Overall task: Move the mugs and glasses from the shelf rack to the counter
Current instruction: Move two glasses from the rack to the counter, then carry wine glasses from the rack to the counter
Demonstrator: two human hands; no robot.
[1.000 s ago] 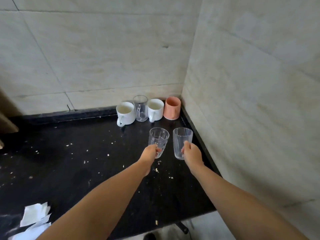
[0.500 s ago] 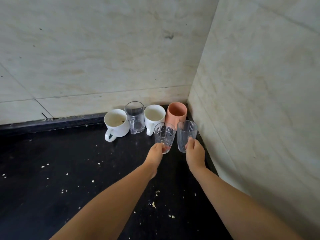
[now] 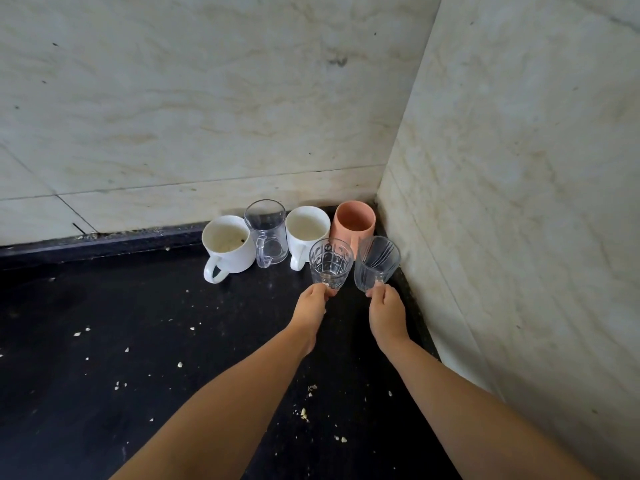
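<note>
A black counter (image 3: pixel 104 341), strewn with pale crumbs (image 3: pixel 304 413), is seen running into a corner of marbled walls (image 3: pixel 207 116). Against the back wall a row of four vessels is set, left to right: a white mug (image 3: pixel 227 244) with its handle turned forward, a clear glass mug (image 3: pixel 267 232) just beside it, a second white mug (image 3: pixel 306 233), and a pink cup (image 3: pixel 354 224) in the corner itself. In front of the second white mug and the pink cup, two tumblers are held up side by side, close together but apart. A cut-pattern glass (image 3: pixel 330 264) is pinched at its base by the left hand (image 3: pixel 311 304), fingers closed around the foot. A ribbed glass (image 3: pixel 376 263), tilted a little to the right, is gripped at its base by the right hand (image 3: pixel 387 311) in the same closed fashion. Whether either glass is touching the counter cannot be told, since the bases are hidden behind the fingers; both appear slightly raised. The ribbed glass is seen near the right-hand wall. Both forearms are stretched forward over the counter.
</note>
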